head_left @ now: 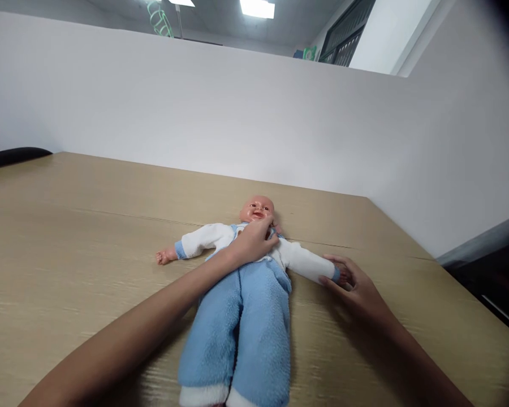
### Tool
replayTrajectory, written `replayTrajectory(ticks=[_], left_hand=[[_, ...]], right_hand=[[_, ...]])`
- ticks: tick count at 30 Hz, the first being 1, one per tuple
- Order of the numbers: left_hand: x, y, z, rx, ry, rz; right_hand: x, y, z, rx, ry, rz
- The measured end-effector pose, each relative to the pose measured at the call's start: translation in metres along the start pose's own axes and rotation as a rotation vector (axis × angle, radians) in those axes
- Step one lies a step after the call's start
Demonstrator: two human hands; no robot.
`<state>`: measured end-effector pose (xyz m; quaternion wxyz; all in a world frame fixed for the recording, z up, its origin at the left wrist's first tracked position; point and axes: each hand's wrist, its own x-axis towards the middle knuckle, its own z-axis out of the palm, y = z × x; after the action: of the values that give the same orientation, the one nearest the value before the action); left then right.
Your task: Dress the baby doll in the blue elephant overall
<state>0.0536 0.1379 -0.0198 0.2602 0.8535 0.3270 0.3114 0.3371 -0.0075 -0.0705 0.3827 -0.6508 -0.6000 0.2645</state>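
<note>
A baby doll [241,305] lies on its back on the wooden table, head away from me and arms spread. It wears fluffy blue trousers [263,322] and a white top [210,234] with blue cuffs. Across its chest reaches my left hand [257,240], with fingers closed at the top's neckline near the shoulder on the right. What those fingertips pinch is partly hidden. My right hand [352,280] is curled around the blue cuff [336,275] of the doll's sleeve on the right, thumb below and fingers above. The doll's other arm [167,256] rests on the table, untouched.
A pale wall or partition [220,107] rises behind the table [110,237]. A black curved object [17,155] shows at the far left edge. Beyond the table's right edge is a dark object [492,277].
</note>
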Motion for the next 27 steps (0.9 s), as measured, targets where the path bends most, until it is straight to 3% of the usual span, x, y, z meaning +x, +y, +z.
replayTrajectory(ticks=[4,8,11,15,18,22,27], left_hand=[[-0.005,0.009,-0.005,0.197,-0.015,-0.002],[-0.023,0.021,-0.019,0.378,0.069,0.067],[-0.047,0.019,-0.033,0.290,0.128,0.090],[-0.086,-0.003,-0.047,0.100,0.242,0.034],[-0.112,-0.024,-0.053,-0.031,0.292,-0.087],[-0.134,-0.039,-0.060,-0.029,0.151,-0.190],[-0.139,-0.041,-0.067,-0.044,0.035,-0.204]], right_hand=[[-0.001,0.003,0.003,-0.146,0.090,-0.146],[-0.011,-0.018,0.014,-0.360,0.246,-0.442],[-0.023,-0.045,0.032,-0.284,0.156,-0.531],[-0.026,-0.070,0.065,-0.012,-0.137,-0.429],[-0.013,-0.076,0.085,0.138,-0.155,-0.324],[0.005,-0.072,0.095,0.230,-0.197,-0.190],[0.008,-0.067,0.096,0.282,-0.178,-0.149]])
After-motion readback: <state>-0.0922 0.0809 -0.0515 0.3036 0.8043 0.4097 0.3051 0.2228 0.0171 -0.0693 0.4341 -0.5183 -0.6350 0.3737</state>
